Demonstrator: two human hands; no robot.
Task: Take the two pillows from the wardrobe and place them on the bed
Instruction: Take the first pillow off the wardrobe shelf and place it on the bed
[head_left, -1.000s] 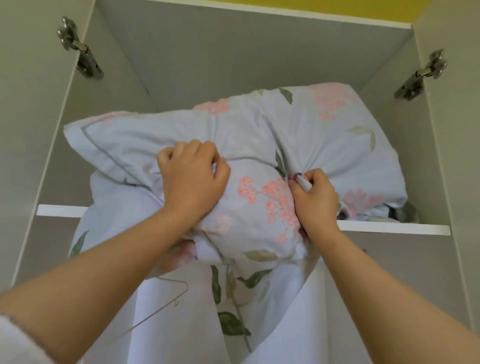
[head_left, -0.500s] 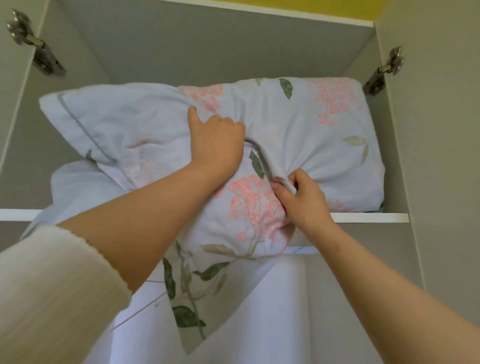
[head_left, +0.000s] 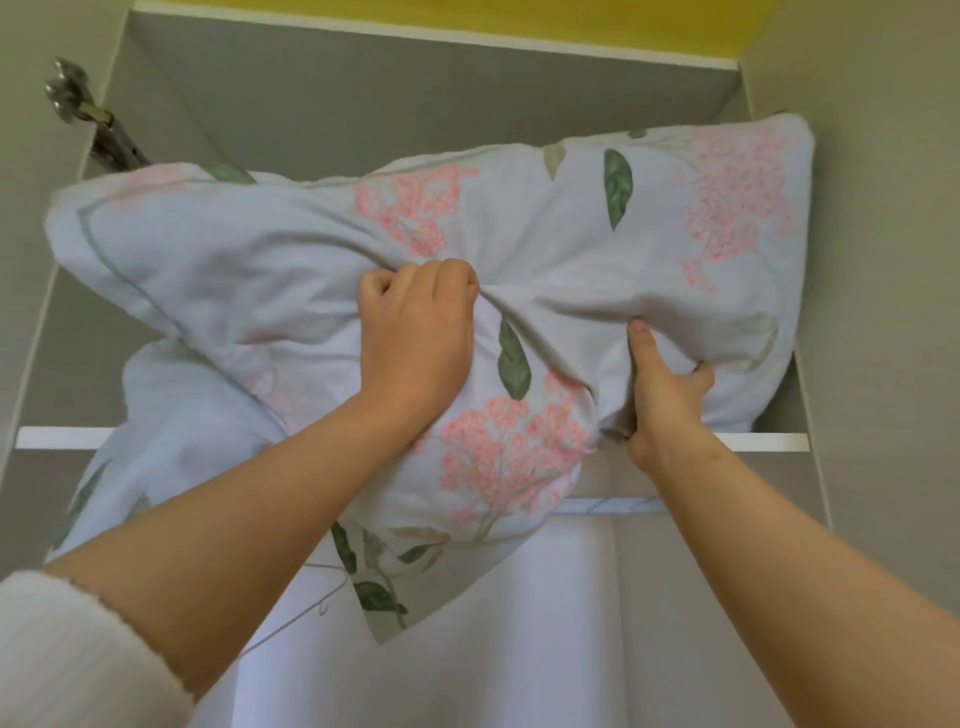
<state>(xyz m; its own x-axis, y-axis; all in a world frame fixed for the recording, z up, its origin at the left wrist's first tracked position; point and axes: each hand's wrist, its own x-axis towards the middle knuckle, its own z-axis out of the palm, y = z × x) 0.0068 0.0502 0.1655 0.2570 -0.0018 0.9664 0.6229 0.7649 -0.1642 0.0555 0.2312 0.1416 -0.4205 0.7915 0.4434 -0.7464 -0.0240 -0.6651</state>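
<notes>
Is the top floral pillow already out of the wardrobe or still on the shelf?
Partly out. The top floral pillow overhangs the shelf edge, gripped by the left hand and right hand.

Pillow (head_left: 545, 249) pale blue, pink blossoms, green leaves; wardrobe (head_left: 363, 98) perhaps grey.

The white wardrobe shelf (head_left: 769, 442) carries two floral pillows: the upper pillow (head_left: 571, 249) spans nearly its whole width and overhangs the front edge, lying partly on the lower pillow (head_left: 182, 415) at left
</notes>
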